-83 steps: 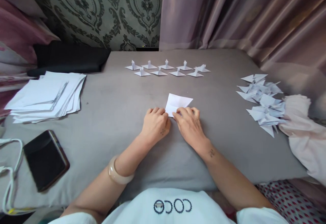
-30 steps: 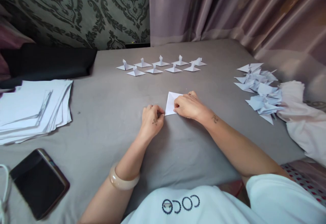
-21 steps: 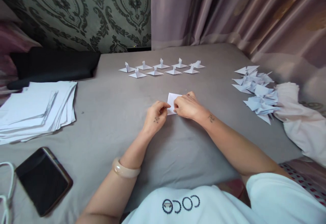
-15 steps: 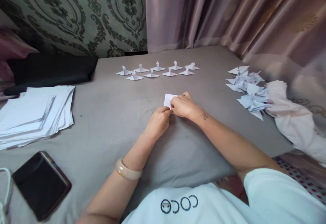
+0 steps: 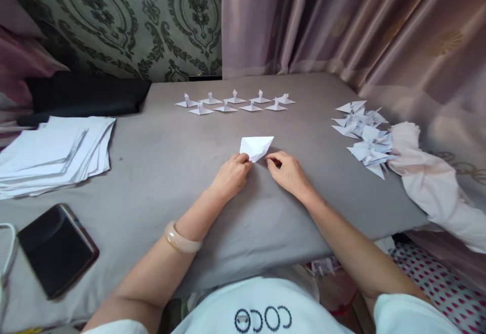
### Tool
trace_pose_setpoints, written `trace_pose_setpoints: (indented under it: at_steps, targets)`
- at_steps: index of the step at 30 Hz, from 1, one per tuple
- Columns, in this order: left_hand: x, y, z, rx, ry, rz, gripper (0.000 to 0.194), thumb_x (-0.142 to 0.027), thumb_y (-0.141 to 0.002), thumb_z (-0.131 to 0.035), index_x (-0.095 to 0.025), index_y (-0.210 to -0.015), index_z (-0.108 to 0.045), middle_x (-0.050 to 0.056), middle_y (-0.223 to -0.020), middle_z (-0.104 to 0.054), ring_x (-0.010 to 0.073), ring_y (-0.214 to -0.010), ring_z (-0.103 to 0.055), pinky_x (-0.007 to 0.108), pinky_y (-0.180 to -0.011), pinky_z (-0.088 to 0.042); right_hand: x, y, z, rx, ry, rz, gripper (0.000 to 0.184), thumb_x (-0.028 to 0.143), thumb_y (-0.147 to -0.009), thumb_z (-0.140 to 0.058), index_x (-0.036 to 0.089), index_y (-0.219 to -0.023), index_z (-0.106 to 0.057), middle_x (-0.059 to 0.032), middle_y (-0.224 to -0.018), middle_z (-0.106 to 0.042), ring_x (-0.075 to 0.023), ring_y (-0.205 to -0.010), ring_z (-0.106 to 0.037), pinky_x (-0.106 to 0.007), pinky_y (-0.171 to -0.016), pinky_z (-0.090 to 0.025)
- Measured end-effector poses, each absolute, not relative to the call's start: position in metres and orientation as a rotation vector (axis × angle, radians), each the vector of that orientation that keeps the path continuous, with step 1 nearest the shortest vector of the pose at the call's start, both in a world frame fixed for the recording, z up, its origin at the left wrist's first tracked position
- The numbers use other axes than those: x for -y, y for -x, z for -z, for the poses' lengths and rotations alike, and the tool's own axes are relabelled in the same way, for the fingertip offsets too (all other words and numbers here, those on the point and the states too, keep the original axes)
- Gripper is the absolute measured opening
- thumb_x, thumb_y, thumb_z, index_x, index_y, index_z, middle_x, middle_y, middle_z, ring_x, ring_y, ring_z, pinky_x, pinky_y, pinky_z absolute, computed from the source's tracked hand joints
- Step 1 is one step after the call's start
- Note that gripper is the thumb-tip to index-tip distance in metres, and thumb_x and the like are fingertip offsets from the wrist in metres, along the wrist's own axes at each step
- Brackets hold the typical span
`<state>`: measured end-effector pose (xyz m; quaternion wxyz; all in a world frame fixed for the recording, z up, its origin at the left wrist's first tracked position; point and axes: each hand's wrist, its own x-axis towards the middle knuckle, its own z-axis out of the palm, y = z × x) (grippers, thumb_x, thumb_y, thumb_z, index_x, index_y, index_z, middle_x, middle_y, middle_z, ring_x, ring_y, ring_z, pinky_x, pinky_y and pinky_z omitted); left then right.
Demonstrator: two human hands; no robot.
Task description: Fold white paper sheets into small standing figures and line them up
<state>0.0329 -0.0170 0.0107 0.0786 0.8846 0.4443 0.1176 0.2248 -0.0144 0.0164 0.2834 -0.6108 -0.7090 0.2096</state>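
Note:
A white folded paper (image 5: 256, 146), now a triangle with its point toward me, lies on the grey surface (image 5: 174, 172) in front of me. My left hand (image 5: 232, 175) pinches its near left corner with curled fingers. My right hand (image 5: 287, 173) rests just right of the paper's point, fingers curled, thumb and forefinger close together, apparently off the paper.
Two rows of small folded paper figures (image 5: 235, 102) stand at the back. A heap of folded papers (image 5: 363, 135) and a pale cloth (image 5: 433, 182) lie at the right. A stack of white sheets (image 5: 53, 152), a dark phone (image 5: 55, 248) and a black cloth (image 5: 87, 96) are at the left.
My right hand, which was pressing flat on the paper, has drawn back to the right and off it. The paper now shows as a full triangle. My left hand stays at its near corner.

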Motion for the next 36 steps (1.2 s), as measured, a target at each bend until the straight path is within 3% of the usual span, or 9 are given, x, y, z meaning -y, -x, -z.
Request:
trace_pose_setpoints:
  at_steps: [14,29,36]
  targets:
    - [0.01,-0.013,0.01,-1.104,-2.651,-0.615,0.043,-0.008,-0.093,-0.032,-0.016,-0.127,-0.057,0.012,-0.112,-0.054,0.0211,-0.103,-0.051,0.038,-0.094,-0.047,0.03,-0.211,0.0,2.076,1.493,-0.385,0.033,0.017,-0.087,-0.047,0.019,-0.11,-0.07,-0.0086,-0.106,-0.067,-0.0222,-0.098,-0.06,-0.037,-0.089,-0.046]
    - [0.01,-0.008,0.01,-1.12,-2.76,-0.544,0.045,-0.009,-0.094,-0.033,-0.018,-0.131,-0.057,0.014,-0.113,-0.051,0.0226,-0.098,-0.048,0.04,-0.092,-0.046,0.042,-0.203,-0.007,2.201,1.64,-0.323,0.037,0.023,-0.089,-0.043,0.019,-0.121,-0.061,-0.0127,-0.116,-0.058,-0.027,-0.105,-0.053,-0.043,-0.089,-0.04]
    - [0.015,-0.008,0.0,-1.234,-2.728,-0.446,0.039,-0.027,-0.097,-0.039,-0.023,-0.13,-0.058,0.013,-0.108,-0.053,0.024,-0.094,-0.048,0.043,-0.088,-0.044,0.041,-0.209,-0.005,2.252,1.562,-0.37,0.038,0.022,-0.09,-0.04,0.021,-0.123,-0.06,-0.011,-0.117,-0.058,-0.026,-0.105,-0.052,-0.043,-0.088,-0.038]
